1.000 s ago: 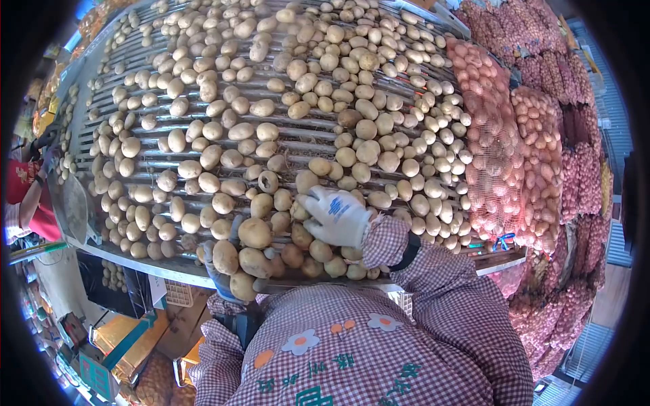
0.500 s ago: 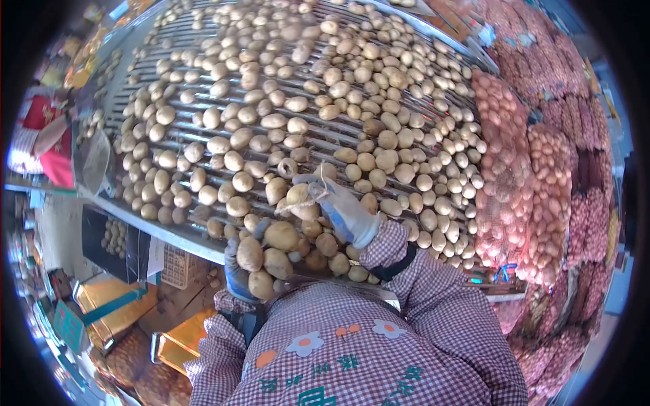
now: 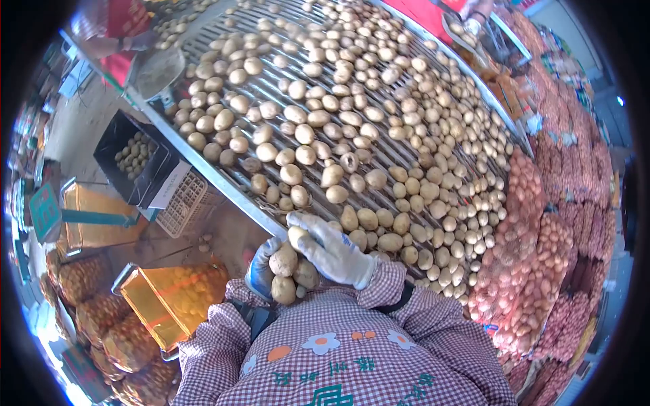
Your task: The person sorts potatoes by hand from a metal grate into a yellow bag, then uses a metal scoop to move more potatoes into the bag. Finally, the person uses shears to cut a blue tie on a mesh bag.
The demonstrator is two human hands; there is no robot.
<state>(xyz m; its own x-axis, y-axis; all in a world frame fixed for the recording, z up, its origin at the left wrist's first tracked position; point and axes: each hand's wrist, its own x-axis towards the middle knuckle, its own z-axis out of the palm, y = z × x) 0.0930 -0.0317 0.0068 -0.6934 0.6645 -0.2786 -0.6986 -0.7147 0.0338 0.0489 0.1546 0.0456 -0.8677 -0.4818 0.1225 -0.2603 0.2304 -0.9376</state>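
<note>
Left hand (image 3: 261, 274) cupped under potatoes (image 3: 288, 274), right hand (image 3: 333, 254) curled over top. Pile sits off roller surface (image 3: 223, 177) edge, above yellow bin (image 3: 145, 304). Suggest pressing palms together, else top one rolls.

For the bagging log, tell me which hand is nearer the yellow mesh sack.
Left. The left hand, cupping potatoes, is close to the yellow mesh sack; the right hand lies farther off, atop those potatoes.
</note>
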